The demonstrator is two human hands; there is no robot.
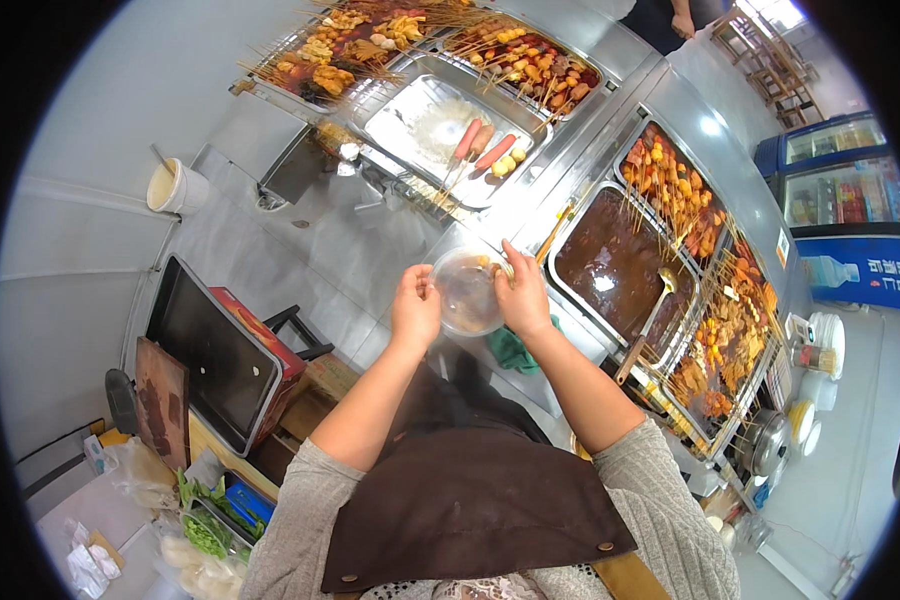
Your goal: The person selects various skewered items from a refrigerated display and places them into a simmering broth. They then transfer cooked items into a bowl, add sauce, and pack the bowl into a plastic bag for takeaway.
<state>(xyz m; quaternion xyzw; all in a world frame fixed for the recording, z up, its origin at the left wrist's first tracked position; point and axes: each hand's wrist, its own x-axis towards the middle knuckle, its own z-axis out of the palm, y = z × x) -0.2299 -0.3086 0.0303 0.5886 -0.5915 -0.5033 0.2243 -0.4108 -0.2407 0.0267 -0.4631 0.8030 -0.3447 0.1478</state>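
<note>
A round clear plastic container (466, 294) is held between both hands in front of the apron, with some brownish food showing near its upper right rim. My left hand (415, 306) grips its left side. On its right side, my right hand (523, 291) has thumb and fingers at the rim. Beyond the hands, a steel tray (412, 146) holds pink sausages (495, 151) and pale yellow balls (507, 162) on sticks. To the right is a steel pan of dark brown broth (607, 255) with a ladle (649, 315) in it. A green cloth (514, 351) lies below my right hand.
Trays of skewered food (540, 67) line the counter at the top and right. At left stand a white bucket (176, 187), a large black tray (210, 352) and a wooden board (163, 401). A lidded pot (766, 442) is at right. Another person's hand (682, 26) shows at the top.
</note>
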